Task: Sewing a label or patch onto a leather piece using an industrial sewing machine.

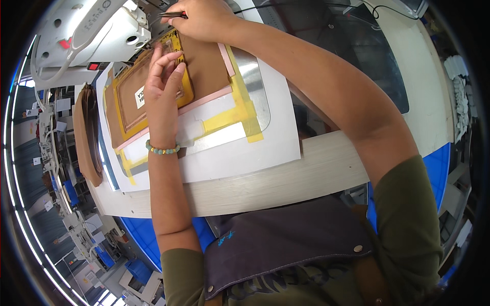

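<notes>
My left hand (166,84) hovers palm-side up over a yellow frame (188,86), its fingers loosely bent and apart with nothing in them. Brown fabric (206,66) lies under and around this frame, with a small white printed label (140,97) inside it. My right hand (206,20) is closed on slim dark tweezers (173,15) with a bit of red, beyond the frame's far edge and beside the sewing machine (117,35). The tips point left; whether they touch anything cannot be made out. Yellow tape (240,112) and pink strips border the fabric on a metal plate (260,97).
A white sheet (278,137) lies under the plate on the pale table (326,163). Folded brown pieces (88,137) hang at the left table edge. A dark glossy panel (367,66) is set at the right, with a black cable (380,7) behind it.
</notes>
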Demonstrator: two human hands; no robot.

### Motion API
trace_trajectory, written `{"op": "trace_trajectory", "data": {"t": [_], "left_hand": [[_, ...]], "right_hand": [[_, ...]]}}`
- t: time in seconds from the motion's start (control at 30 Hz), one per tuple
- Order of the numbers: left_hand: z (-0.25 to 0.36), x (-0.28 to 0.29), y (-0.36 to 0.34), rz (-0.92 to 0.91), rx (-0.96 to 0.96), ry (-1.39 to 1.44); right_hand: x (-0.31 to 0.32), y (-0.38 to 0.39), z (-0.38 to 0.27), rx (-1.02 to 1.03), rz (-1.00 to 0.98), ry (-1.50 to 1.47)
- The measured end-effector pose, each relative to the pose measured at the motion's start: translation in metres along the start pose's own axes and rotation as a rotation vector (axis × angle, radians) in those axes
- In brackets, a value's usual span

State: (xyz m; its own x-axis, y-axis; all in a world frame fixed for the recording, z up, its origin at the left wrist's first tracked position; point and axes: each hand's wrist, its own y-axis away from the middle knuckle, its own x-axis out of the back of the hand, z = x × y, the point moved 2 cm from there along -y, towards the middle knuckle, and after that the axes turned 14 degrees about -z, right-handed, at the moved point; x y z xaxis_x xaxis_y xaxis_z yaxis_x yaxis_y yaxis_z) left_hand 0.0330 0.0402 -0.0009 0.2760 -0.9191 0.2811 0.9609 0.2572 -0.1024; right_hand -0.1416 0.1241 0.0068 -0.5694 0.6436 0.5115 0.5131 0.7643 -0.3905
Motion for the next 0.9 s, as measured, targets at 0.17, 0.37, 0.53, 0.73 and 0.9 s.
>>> {"op": "trace_trajectory", "data": {"t": [0.17, 0.37, 0.53, 0.73, 0.9], "left_hand": [[0.001, -0.005, -0.004, -0.020, -0.006, -0.021], [0.001, -0.002, -0.002, -0.021, -0.020, 0.022], [-0.003, -0.003, -0.006, 0.029, -0.006, 0.088], [-0.005, -0.002, -0.013, 0.067, -0.109, 0.044], [-0.005, 0.000, -0.007, 0.051, -0.163, -0.011]], "right_hand": [[-0.014, -0.018, 0.018, -0.139, -0.142, -0.046], [-0.013, -0.018, 0.014, -0.077, -0.305, 0.029], [-0.023, -0.025, 0.016, -0.054, -0.284, -0.070], [-0.024, -0.020, 0.012, -0.106, -0.235, -0.067], [-0.014, -0.011, 0.000, -0.038, -0.160, 0.037]]}}
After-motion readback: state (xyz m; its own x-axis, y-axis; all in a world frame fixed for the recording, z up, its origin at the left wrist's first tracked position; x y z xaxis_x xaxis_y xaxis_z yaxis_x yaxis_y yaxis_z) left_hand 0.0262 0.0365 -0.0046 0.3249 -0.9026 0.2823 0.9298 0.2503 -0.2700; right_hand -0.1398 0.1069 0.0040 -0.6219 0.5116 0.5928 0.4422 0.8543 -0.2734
